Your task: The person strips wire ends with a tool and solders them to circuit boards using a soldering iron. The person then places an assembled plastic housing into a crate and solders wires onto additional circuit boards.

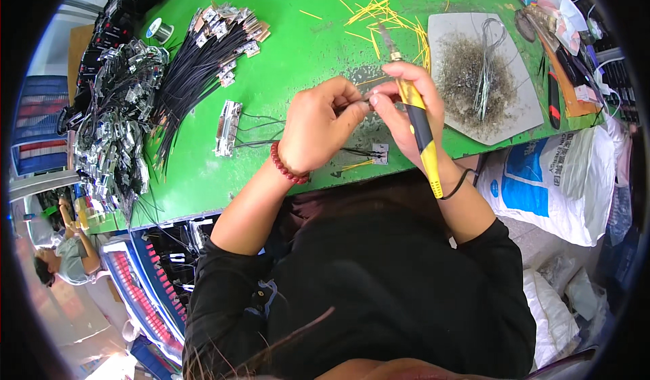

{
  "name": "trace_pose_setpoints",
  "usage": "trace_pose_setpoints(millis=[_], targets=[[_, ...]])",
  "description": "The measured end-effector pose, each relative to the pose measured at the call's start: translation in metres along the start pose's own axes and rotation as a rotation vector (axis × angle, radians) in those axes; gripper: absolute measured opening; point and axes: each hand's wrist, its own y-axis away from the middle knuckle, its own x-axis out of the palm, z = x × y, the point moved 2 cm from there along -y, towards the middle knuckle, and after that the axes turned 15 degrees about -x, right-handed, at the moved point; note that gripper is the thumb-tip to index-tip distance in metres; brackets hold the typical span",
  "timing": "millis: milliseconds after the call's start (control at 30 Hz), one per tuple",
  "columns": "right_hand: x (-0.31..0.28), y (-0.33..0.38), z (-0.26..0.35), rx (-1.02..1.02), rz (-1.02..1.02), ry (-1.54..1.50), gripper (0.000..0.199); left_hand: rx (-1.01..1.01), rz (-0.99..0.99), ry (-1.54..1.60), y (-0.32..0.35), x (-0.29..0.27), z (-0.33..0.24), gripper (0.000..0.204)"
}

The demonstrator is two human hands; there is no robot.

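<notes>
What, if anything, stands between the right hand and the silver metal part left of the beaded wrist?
The left hand stands between the right hand and the silver metal part; dark wires also lie along that path.

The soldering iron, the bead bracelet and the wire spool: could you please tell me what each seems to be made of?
Soldering iron: probably moulded plastic on the handle, smooth yellow with black sections; the grey tip looks metal.
Bead bracelet: smooth, dark red, slightly shiny beads, perhaps wood, stone or plastic.
Wire spool: its winding shines silvery, so likely metal; the pale rim may be plastic.
</notes>
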Motion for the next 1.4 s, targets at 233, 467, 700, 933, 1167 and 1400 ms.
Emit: trace_pose_setpoints(millis=[233, 467, 700, 933, 1167, 1400], targets=[[-0.005, 0.005, -0.002, -0.040, -0.092, -0.136, 0.036, -0.026, -0.005, 0.281, -0.004, 0.008, 0.008, 0.011], [-0.012, 0.011, 0.004, -0.172, 0.045, 0.098, 0.038, 0.095, -0.142, 0.195, 0.000, 0.013, 0.008, 0.008], [-0.007, 0.008, 0.004, -0.087, -0.083, -0.069, 0.032, 0.110, -0.125, 0.229, 0.001, 0.018, 0.013, 0.007], [-0.017, 0.005, 0.006, 0.028, -0.054, -0.043, 0.023, 0.080, -0.136, 0.269, 0.003, 0.021, 0.017, 0.009], [-0.040, 0.028, 0.020, -0.159, 0.791, 0.391, 0.037, 0.085, -0.138, 0.409, 0.002, 0.017, 0.025, 0.008], [-0.035, 0.027, 0.010, -0.194, 0.650, 0.676, 0.042, 0.320, -0.118, 0.116, 0.013, 0.019, 0.015, 0.009]])
